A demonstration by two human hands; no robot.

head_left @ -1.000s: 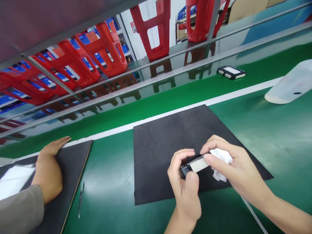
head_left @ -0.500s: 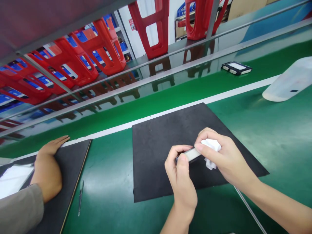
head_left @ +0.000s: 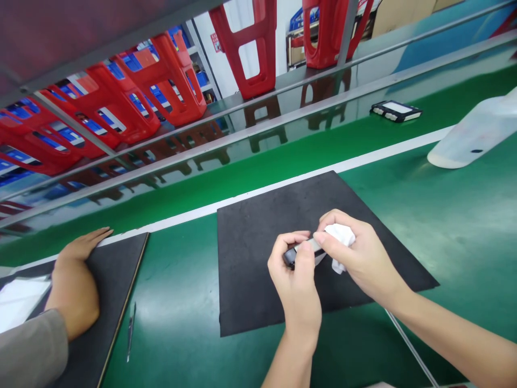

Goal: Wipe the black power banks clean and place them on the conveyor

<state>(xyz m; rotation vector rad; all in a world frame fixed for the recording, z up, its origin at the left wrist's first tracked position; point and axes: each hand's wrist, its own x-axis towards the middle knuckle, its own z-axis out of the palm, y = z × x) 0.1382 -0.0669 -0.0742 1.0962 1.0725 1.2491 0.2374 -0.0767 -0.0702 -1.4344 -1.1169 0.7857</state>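
Note:
My left hand [head_left: 297, 275] is closed round the left end of a small black device [head_left: 290, 257] with a pale top face. Fingers of my right hand [head_left: 351, 245] pinch a crumpled white cloth [head_left: 341, 235] and press on the device's right end. Both hands are above a black mat [head_left: 258, 280] on the green table. Part of the device is hidden behind my fingers and the cloth.
At the left, another person's arm [head_left: 76, 285] rests on a second dark mat [head_left: 117, 269]. Tweezers [head_left: 131, 331] lie between the mats. A translucent bottle [head_left: 472, 134] and a black-and-white device [head_left: 396, 111] are at the right. Red stools [head_left: 260, 89] stand beyond.
Both my hands have shifted slightly left with the device and cloth. The device is tilted differently, and more of its black left end shows.

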